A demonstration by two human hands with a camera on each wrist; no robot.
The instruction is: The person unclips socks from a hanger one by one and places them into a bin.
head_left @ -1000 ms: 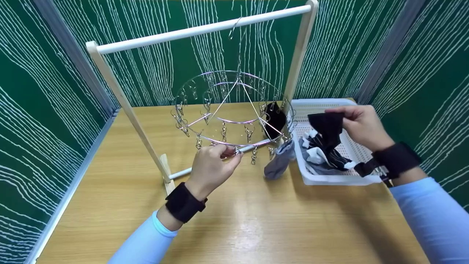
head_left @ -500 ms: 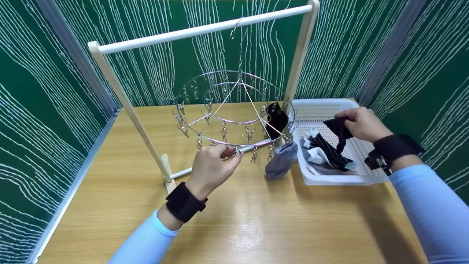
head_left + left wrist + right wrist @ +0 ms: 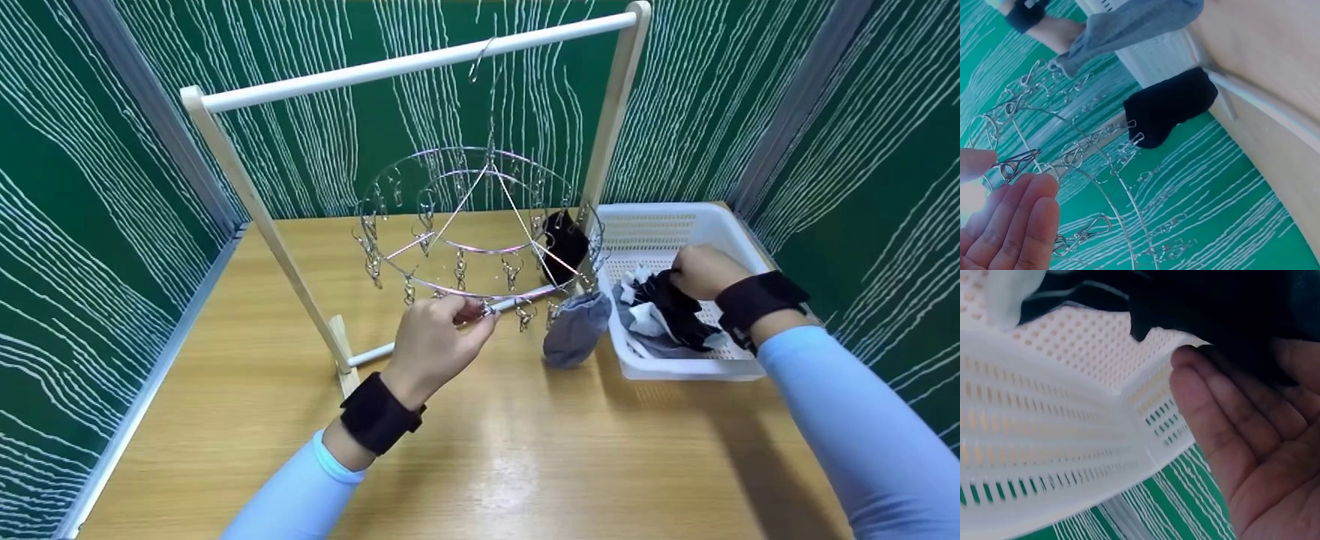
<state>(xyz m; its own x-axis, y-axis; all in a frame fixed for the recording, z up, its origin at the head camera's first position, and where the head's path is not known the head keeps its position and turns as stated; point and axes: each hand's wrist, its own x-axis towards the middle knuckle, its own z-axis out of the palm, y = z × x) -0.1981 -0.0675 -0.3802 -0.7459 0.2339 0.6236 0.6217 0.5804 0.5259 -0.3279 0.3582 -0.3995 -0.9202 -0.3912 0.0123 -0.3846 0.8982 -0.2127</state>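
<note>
My left hand (image 3: 439, 341) pinches a small metal clip (image 3: 1013, 166) on the near edge of the round drying hanger (image 3: 486, 249); thumb and fingertips press on its two ends. Inside the white basket, my right hand (image 3: 709, 274) holds a black sock (image 3: 670, 296) low over the other socks, its fingers turned down and partly hidden from the head camera. Dark cloth lies between thumb and fingers in the right wrist view. From the hanger's right side hang a grey sock (image 3: 576, 330) and, farther back, another black sock (image 3: 1171, 104).
The hanger hooks over the white rail (image 3: 420, 61) of a wooden stand on the table (image 3: 465, 465). At right stands the perforated basket (image 3: 686, 367) with grey, white and black striped socks. Several unused clips dangle from the rings. Green walls with white lines surround the table.
My right hand first moved right with the black sock, then came down and leftward into the basket, lowering it onto the pile. The left hand stays at its clip; the hung grey sock turned slightly.
</note>
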